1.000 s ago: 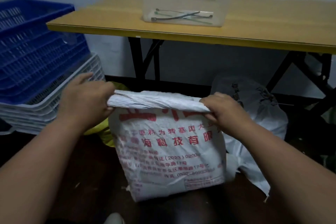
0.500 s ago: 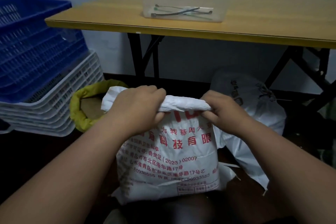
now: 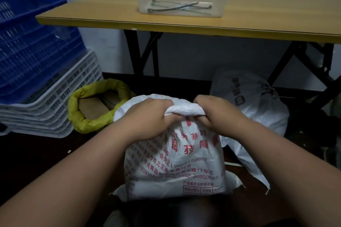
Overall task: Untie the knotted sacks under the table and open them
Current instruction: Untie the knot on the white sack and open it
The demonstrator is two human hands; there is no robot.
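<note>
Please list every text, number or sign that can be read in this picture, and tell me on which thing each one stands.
White sack, held at its rolled top by the left hand and right hand, red print:
"( 20.. ) 02007", year partly blurred
"市北区"
"17号"
"80933555", end of a phone number
"技", large; its neighbours are creased
The small boxed labels at the bottom are too small to read.
Grey sack behind: dark printed marks, not readable.
Yellow sack, crates, clear box: no text.

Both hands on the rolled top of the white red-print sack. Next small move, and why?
Probably draw the two hands apart to spread the mouth. The left hand and right hand both grip the bunched rolled top of the white sack, close together, so its mouth looks closed. The yellow sack beside it already stands open with its rim rolled down.
</note>
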